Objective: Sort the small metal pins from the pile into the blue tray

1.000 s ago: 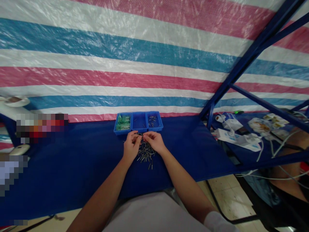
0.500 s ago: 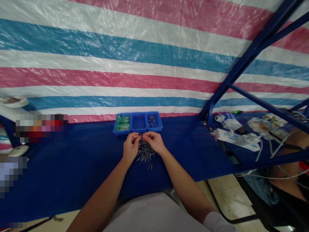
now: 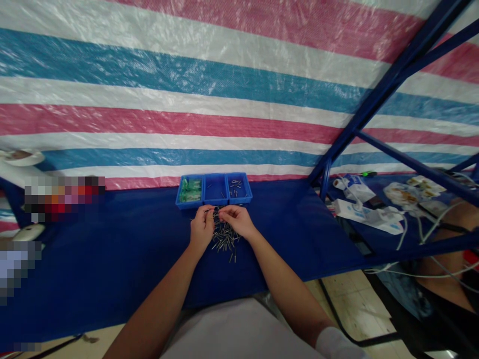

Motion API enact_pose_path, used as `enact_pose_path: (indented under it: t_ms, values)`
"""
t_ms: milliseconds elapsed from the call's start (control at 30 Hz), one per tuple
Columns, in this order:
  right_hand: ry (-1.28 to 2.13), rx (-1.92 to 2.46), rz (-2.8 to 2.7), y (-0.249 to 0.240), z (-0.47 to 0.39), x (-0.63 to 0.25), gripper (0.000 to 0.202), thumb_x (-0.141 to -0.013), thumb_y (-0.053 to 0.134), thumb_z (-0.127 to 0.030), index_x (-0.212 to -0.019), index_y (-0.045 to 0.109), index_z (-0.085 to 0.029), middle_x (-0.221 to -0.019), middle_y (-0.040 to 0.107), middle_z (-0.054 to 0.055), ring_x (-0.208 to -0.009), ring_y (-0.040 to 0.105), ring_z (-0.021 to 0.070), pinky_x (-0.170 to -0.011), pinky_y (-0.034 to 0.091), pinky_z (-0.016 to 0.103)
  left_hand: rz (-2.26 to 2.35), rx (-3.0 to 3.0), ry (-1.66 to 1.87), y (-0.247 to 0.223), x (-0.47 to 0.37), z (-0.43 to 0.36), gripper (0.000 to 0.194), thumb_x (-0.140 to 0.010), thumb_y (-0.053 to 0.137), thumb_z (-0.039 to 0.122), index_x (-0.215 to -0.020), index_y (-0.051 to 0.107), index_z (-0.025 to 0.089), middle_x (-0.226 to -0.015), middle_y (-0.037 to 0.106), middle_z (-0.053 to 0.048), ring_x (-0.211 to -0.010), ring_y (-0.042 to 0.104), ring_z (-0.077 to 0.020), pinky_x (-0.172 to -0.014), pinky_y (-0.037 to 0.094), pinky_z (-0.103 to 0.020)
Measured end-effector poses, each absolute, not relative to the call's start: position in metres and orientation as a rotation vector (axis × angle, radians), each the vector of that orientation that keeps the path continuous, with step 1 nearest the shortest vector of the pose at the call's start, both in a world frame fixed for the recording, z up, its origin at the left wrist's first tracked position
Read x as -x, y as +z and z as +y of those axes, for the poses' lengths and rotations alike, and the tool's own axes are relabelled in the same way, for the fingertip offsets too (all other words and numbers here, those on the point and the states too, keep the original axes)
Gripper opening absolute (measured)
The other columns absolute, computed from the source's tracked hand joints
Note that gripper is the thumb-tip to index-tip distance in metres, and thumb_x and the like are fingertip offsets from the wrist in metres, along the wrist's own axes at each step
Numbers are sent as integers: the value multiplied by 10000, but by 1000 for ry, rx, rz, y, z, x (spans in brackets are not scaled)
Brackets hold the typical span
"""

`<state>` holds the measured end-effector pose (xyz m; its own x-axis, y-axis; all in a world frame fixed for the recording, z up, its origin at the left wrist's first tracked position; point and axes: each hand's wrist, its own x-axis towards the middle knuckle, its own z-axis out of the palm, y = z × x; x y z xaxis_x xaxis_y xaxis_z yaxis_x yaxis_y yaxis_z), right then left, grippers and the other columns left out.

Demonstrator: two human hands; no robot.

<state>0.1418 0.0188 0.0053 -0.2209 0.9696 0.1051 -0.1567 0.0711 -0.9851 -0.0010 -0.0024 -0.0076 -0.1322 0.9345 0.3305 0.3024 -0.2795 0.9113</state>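
Note:
My left hand (image 3: 201,230) and my right hand (image 3: 240,221) are close together over the far part of a loose pile of thin metal pins (image 3: 225,241). Thumb and fingers of each are pinched together. What sits between the fingertips is too small to make out. Just beyond my hands stands a blue three-part tray (image 3: 214,201). Its left compartment holds green-tinted clear packets (image 3: 192,189). A few small pieces lie in the middle one, and several short metal pins (image 3: 235,193) in the right one.
Everything rests on a blue table (image 3: 142,259) against a striped plastic sheet (image 3: 209,119). A blue metal frame (image 3: 355,122) rises at the right. Beyond it lie a white power strip (image 3: 368,215), cables and bags. Another person's leg (image 3: 443,271) shows at far right.
My hands stay over the pile, with only small shifts of the fingertips. The right fingertips have moved slightly left and down. The tray and pins look the same.

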Motion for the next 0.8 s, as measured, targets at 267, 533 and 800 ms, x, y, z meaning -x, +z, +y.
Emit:
enact_pose_path:
  t_ms: [267,533,800]
  values:
    - [1334,954,-1242,1,23,-144,241,-678,738,-395,-780,700,-180,-631,669,9,-570,602,132,-590,493,266,1384,-1512,1470,-1,-2,-4,287,-928,373,396,-1049,540,197,-439,475,84,-391,492,-100,-473,404,-207]
    - [1206,896,-919,-3,34,-150,498,-691,735,-387,-1150,619,-232,-1228,625,91,-931,675,209,-770,550,344,1431,-1501,1480,-3,-2,-2,277,-918,395,383,-1042,554,193,-455,486,76,-408,502,-101,-486,410,-211]
    - [870,1147,-1552,-6,26,-150,176,-821,591,-294,-913,708,-201,-886,723,53,-772,661,185,-741,522,333,1501,-1510,1418,-2,-1,-4,254,-900,432,376,-993,574,188,-478,501,66,-416,496,-94,-463,388,-195]
